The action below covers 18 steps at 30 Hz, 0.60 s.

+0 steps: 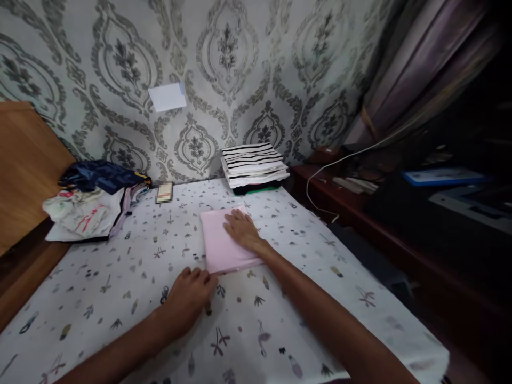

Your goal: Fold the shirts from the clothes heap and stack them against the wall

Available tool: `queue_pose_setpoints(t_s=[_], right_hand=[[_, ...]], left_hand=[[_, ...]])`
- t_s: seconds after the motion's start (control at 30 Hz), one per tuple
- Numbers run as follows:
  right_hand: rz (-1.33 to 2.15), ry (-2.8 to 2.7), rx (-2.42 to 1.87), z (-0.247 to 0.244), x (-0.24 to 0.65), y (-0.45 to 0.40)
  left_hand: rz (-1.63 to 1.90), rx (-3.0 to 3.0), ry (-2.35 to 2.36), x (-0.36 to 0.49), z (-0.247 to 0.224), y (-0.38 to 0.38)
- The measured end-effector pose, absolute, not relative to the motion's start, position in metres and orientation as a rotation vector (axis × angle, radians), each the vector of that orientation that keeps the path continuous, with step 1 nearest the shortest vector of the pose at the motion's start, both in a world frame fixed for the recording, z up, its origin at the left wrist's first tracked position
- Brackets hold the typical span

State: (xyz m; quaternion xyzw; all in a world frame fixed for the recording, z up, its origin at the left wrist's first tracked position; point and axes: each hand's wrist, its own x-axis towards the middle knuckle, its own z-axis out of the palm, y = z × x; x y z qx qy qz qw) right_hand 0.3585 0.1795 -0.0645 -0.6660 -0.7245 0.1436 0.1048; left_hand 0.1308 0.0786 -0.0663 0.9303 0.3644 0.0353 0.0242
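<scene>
A pink cloth [218,245], folded into a flat square, lies on the patterned bed sheet [160,288] in front of me. My right hand [242,229] rests flat on its upper right part, palm down with the fingers stretched out. At the near left corner of the cloth is my left hand [192,293], its fingers curled and closed at that corner. The fingertips are partly hidden, but the thumb side touches the cloth's edge.
A neat stack of folded striped and white clothes [254,168] stands near the wall. To the left lies a looser clothes pile [94,205], with a small card-like packet [164,192] beside it. A white cable [340,160] crosses the dark red furniture [360,208] at right.
</scene>
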Motion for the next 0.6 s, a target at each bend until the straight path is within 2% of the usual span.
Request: queue_pose_setpoints(t_s=[0.13,0.27,0.43,0.6], right_hand=[[0.406,-2.183,-1.936,-0.053,0.364,0.194],[0.386,-2.203,-1.918,-0.046,0.37,0.221],[0.479,-2.201,-1.964,-0.042,0.38,0.246],[0.744,-2.139,-1.965,-0.044,0.391,0.246]], left_hand=[[0.514,2.211,1.265,0.131,-0.05,0.101],[0.55,1.534,1.323,0.146,-0.052,0.138],[0.477,1.317,1.332,0.145,-0.054,0.175],[0.741,1.214,1.527,0.1,-0.035,0.204]])
